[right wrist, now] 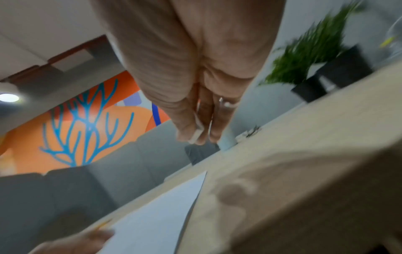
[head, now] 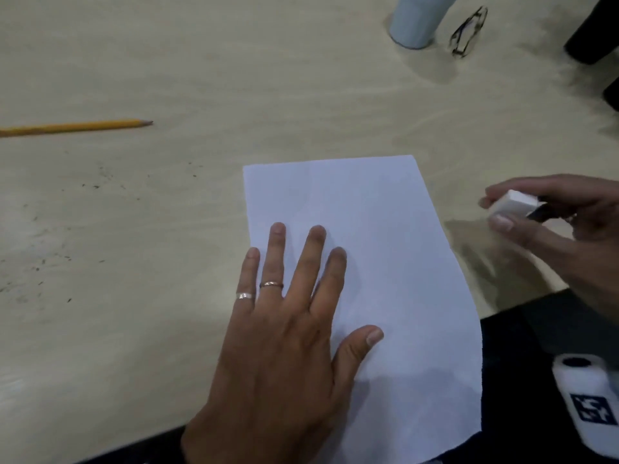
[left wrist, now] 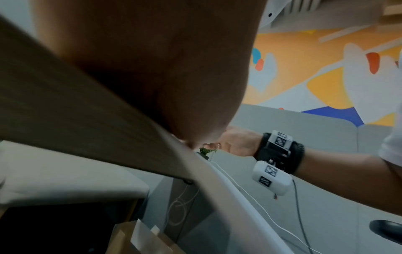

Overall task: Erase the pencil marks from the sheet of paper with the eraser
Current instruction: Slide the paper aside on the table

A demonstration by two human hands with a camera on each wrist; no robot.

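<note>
A white sheet of paper (head: 385, 262) lies on the pale wooden table (head: 234, 95), its near end hanging over the table's front edge. No pencil marks show on it. My left hand (head: 294, 316) lies flat on the sheet's left part, fingers spread and straight. My right hand (head: 542, 222) hovers above the table to the right of the paper, pinching a white eraser (head: 512, 204) between thumb and fingers. In the right wrist view the eraser (right wrist: 196, 135) shows between the fingertips, with the paper (right wrist: 156, 214) below.
A yellow pencil (head: 77, 127) lies at the far left. A pale blue cylinder (head: 415, 21) and folded glasses (head: 469, 31) stand at the back right, with dark objects (head: 589, 38) beyond. Dark crumbs (head: 97, 185) dot the table left of the paper.
</note>
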